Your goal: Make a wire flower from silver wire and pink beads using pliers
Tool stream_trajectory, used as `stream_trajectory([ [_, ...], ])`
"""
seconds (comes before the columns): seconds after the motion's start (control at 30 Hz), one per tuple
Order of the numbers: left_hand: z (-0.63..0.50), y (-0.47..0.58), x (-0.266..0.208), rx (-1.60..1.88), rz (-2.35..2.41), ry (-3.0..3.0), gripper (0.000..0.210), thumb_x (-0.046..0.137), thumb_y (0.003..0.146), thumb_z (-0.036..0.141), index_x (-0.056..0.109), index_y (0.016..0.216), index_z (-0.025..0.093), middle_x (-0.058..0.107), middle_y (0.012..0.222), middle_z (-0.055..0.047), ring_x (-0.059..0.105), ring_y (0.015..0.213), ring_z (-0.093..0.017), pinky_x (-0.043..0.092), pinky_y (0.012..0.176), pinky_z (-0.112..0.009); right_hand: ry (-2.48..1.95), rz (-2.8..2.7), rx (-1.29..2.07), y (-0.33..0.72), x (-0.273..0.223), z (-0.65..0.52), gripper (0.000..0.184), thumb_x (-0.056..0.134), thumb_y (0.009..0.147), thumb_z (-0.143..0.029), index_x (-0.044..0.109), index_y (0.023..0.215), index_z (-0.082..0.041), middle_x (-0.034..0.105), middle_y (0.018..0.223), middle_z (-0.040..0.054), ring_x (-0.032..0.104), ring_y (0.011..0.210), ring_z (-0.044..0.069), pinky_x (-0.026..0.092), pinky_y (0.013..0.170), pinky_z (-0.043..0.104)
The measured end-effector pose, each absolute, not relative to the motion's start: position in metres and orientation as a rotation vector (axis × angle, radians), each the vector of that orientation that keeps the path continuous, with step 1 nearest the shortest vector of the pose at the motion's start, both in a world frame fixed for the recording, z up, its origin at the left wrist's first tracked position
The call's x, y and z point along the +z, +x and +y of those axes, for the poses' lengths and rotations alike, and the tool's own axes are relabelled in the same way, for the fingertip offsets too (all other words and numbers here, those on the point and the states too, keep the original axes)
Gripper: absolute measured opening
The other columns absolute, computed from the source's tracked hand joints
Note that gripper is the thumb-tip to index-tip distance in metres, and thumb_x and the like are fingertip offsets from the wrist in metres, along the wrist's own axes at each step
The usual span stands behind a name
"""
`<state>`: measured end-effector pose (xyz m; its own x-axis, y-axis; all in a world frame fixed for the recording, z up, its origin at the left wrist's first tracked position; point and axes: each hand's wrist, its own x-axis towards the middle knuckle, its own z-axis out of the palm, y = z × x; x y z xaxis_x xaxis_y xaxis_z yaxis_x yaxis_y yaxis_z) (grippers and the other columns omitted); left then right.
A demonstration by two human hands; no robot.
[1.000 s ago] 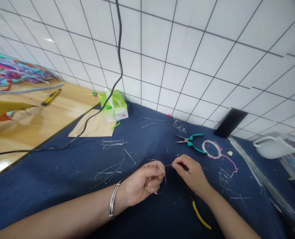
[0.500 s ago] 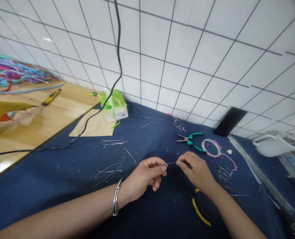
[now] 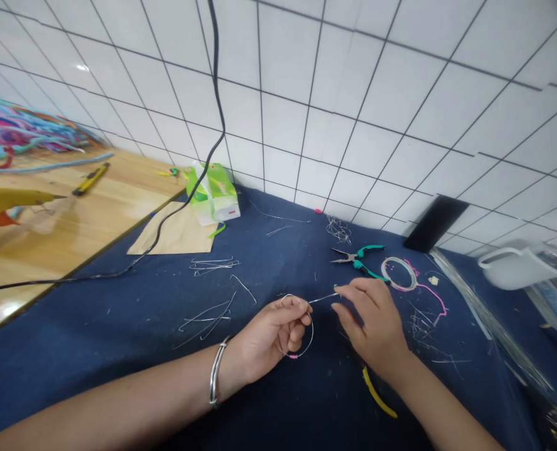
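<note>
My left hand pinches a thin wire loop between thumb and forefinger. Small pink beads sit at the bottom of that loop. From the pinch a straight, seemingly twisted wire stem points right. At its tip is my right hand, forefinger at or very near the wire end, thumb apart below it. Whether the fingertip touches the wire I cannot tell. A yellow-handled tool lies partly hidden under the right wrist. Teal-handled pliers rest open beyond the right hand.
Bent wire pieces lie on the blue cloth at left, and a tangled wire near the wall. At right are a white ring with pink cord, a black slab and a white jug. A black cable crosses the left.
The right thumb and forefinger have parted from their pinch on the wire. My left hand has turned, bringing the loop and pink beads into view.
</note>
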<state>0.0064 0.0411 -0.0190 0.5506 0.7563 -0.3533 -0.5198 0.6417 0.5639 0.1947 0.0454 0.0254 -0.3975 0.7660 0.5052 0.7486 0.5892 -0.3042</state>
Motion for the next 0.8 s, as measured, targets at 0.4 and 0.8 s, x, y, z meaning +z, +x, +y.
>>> stream_trajectory([
  [0.4,0.042,0.006,-0.016,1.022,0.560,0.256,0.017,0.049,0.085,0.029,0.054,0.081,0.013,0.051,0.064,0.002,0.039,0.042,-0.004,0.030,0.040,-0.018,-1.056,-2.392,0.394,0.178,0.012,0.035,0.010,0.054,0.081,-0.025,0.054,0.088,-0.017,0.057,0.081,0.0034,0.050,0.077,0.015,0.041,0.074,0.032],
  [0.8,0.035,0.012,-0.020,0.997,0.578,0.271,0.022,0.047,0.085,0.034,0.054,0.083,0.013,0.048,0.057,0.003,0.039,0.043,-0.005,0.030,0.041,-0.018,-1.048,-2.425,0.239,0.165,-0.006,0.022,0.016,0.056,0.080,-0.031,0.053,0.089,-0.018,0.057,0.082,0.0038,0.050,0.075,0.017,0.038,0.067,0.033],
])
